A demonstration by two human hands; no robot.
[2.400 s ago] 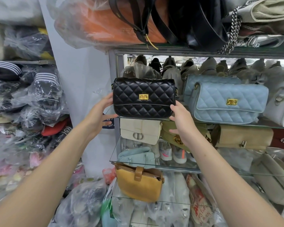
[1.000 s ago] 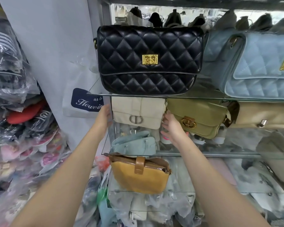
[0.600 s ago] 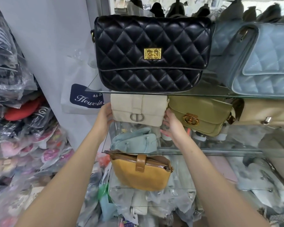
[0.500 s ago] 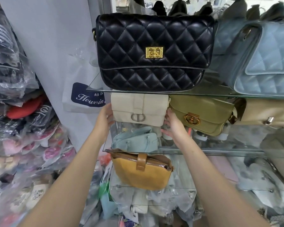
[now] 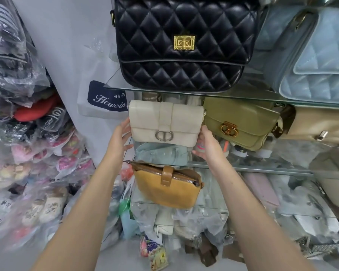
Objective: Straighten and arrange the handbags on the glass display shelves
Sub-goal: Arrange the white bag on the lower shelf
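Forearms are stretched forward from the lower edge of the view toward a stack of glass shelves. Between them, on a lower pane, a mustard-yellow handbag (image 5: 166,189) with a brown strap tab is seen tilted, its zip uppermost. Above it the hands are held apart, one at each end of a cream handbag (image 5: 164,122) with a silver round clasp. The left hand (image 5: 119,139) is laid against the bag's left end with fairly straight fingers and the thumb spread below; the lower right corner is gripped by the right hand (image 5: 209,145), thumb on the end and fingers passed beneath. The cream handbag is carried upright at the left end of the middle glass shelf (image 5: 252,169), just over a pale teal bag (image 5: 160,153); whether it touches that bag cannot be told. Just beside it on the right an olive-green handbag (image 5: 241,122) with a gold clasp is set, then a tan bag (image 5: 321,124). On the pane above, a black quilted handbag (image 5: 184,45) and a pale blue quilted handbag (image 5: 311,55) are stood side by side. Plastic-wrapped goods (image 5: 18,133) are heaped at the far left.
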